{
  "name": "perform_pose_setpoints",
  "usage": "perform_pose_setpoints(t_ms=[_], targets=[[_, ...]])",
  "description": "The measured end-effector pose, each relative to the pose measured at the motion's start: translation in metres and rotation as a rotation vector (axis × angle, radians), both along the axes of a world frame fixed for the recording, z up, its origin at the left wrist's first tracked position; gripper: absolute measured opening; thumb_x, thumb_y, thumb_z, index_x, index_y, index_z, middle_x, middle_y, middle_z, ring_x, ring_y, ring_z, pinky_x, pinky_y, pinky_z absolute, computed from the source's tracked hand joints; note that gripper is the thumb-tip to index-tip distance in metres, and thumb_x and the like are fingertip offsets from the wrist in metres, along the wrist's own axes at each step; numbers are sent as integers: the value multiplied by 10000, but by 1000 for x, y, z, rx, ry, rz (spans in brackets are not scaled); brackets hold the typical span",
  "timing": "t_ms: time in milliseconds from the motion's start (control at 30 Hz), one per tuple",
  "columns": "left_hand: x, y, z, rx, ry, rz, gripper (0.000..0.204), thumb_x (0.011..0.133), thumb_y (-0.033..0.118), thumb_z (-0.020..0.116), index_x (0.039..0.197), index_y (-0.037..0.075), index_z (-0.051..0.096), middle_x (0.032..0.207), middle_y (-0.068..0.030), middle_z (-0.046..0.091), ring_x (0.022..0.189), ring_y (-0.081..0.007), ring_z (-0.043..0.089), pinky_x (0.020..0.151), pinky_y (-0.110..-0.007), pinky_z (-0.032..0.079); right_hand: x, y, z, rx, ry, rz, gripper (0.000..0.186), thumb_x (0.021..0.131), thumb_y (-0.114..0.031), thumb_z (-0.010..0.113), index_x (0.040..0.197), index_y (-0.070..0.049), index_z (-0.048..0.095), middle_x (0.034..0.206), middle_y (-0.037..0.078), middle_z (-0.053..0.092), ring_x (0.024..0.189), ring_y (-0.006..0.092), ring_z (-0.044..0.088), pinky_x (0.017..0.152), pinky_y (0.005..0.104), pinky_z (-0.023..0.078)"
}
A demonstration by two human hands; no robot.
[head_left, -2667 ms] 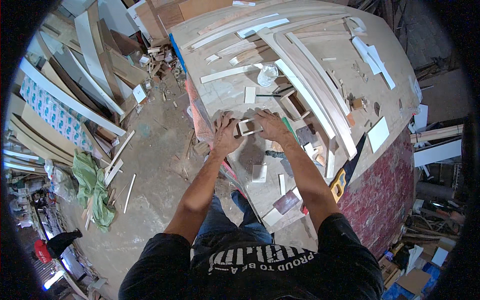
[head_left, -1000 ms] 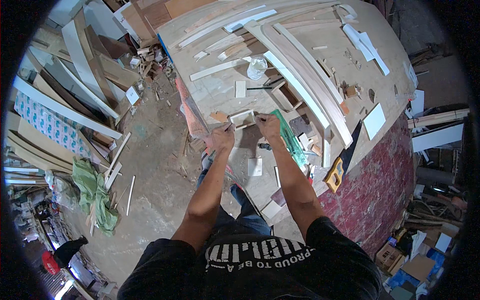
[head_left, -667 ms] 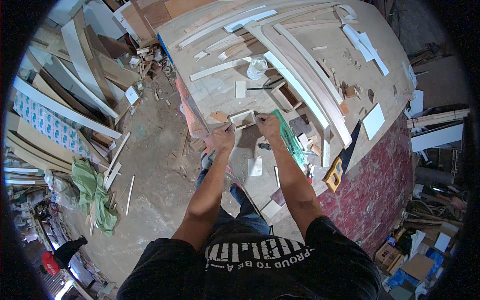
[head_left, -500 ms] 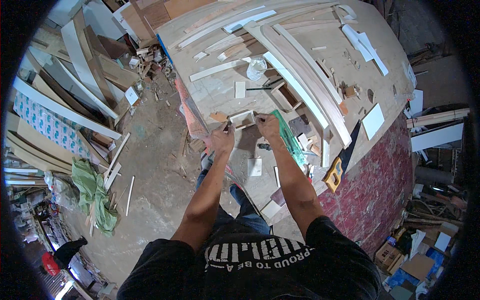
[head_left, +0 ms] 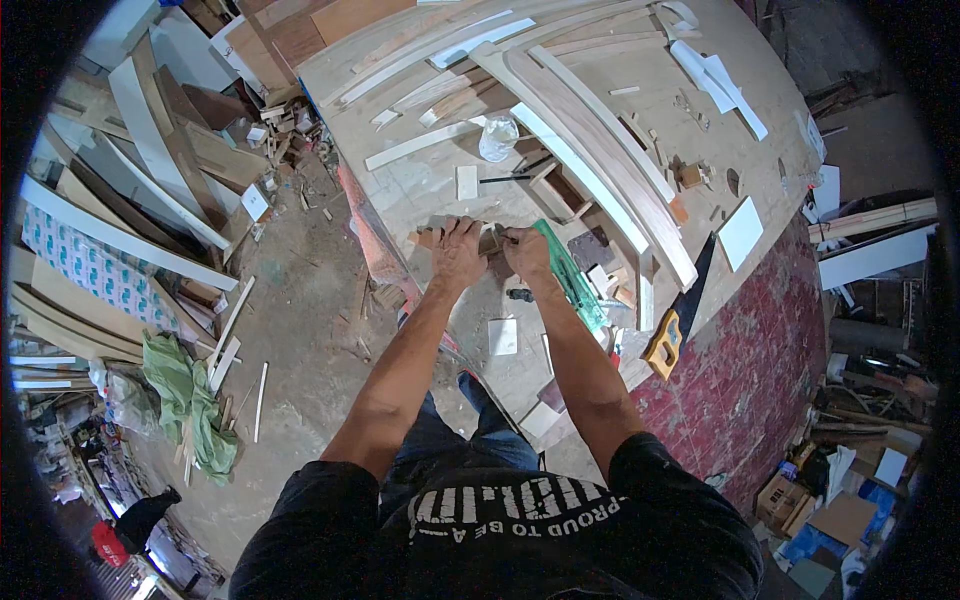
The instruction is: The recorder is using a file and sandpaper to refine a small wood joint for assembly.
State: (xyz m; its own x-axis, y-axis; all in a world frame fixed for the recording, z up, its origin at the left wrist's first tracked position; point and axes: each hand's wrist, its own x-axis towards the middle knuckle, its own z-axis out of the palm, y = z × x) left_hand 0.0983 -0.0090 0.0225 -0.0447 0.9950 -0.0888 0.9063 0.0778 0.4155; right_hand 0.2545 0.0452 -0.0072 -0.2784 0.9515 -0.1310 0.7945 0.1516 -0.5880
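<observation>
A small wooden frame (head_left: 490,241) lies on the worktable between my hands, mostly covered by them. My left hand (head_left: 459,253) rests over its left part, fingers stretched forward and slightly apart. With bent fingers, my right hand (head_left: 526,253) pinches the right end of the frame; the fingertips are partly hidden. Beside the left fingertips lies a brown scrap (head_left: 424,239). A green transparent tray (head_left: 570,277) sits just right of my right hand. Beyond it stands a small open wooden box (head_left: 560,192).
Long curved boards (head_left: 600,150) cross the worktable (head_left: 430,185). A handsaw (head_left: 665,343) with a yellow handle overhangs its right edge. A clear plastic cup (head_left: 497,138) and white squares stand or lie near the hands. Curved panels (head_left: 130,215) lean at left; a person (head_left: 130,525) is at lower left.
My left hand has turned from pinching the frame's left end to lying over it with fingers extended. My right hand stays at the right end. The whole view has shifted slightly.
</observation>
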Motion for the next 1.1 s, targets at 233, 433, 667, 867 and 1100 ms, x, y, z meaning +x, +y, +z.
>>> perform_pose_setpoints(t_ms=[233,433,667,867,1100], targets=[[0,3,-10,32,-26,3,602,695,212,760,1261,84,602,1303,-46,549,1282,-258,440,1064,-440,330,4,2,-3,93,67,35,188,817,-180,645,954,-100,747,814,212,688,741,376,688,683,410,561],[2,2,-2,16,-44,19,582,676,160,738,1239,73,619,1271,-54,577,1253,-258,463,1041,-443,344,-10,-2,0,-80,426,-116,413,824,-43,629,1237,-50,631,1027,221,705,972,324,701,849,362,556],[-1,1,-4,28,-29,13,557,691,166,730,1229,70,622,1257,-57,586,1220,-255,484,1008,-441,350,-17,-6,-2,-33,392,-84,477,792,25,614,1266,-20,590,1057,228,700,1009,327,695,864,361,551],[7,1,-2,84,-21,11,560,690,184,743,1226,78,623,1254,-49,588,1216,-246,485,996,-436,353,-15,-7,-24,10,449,-221,494,757,32,636,1248,6,592,1032,260,692,976,353,700,827,384,559],[0,-1,-6,50,-61,18,574,708,168,720,1256,47,600,1263,-93,572,1234,-295,472,998,-467,360,-24,-8,-15,37,325,-181,516,762,-10,656,1270,22,573,977,262,698,945,376,698,802,393,561]])
